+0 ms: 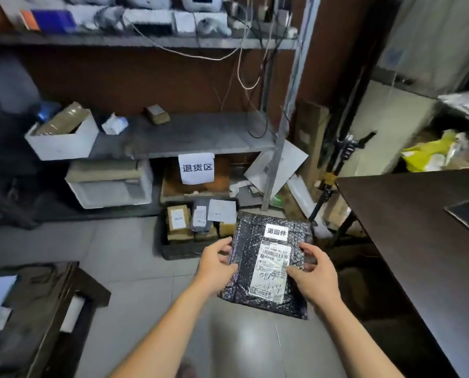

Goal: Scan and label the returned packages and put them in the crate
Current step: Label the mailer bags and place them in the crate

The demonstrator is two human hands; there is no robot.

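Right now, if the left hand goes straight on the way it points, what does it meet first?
The black package, which the left hand grips; beyond that, probably the crate of parcels on the floor, though depth is unclear.

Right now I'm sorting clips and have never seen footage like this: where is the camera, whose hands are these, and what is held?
There is no machine here. This is a single picture from a wide-angle camera worn on a person's head, looking forward and down. The person's bare left hand and right hand grip the side edges of a black padded package. It carries a printed shipping label and a small white sticker. Beyond it, on the tiled floor, stands a dark crate holding several labelled parcels. Behind that is a metal shelf with a paper sign. A dark table is on the right.
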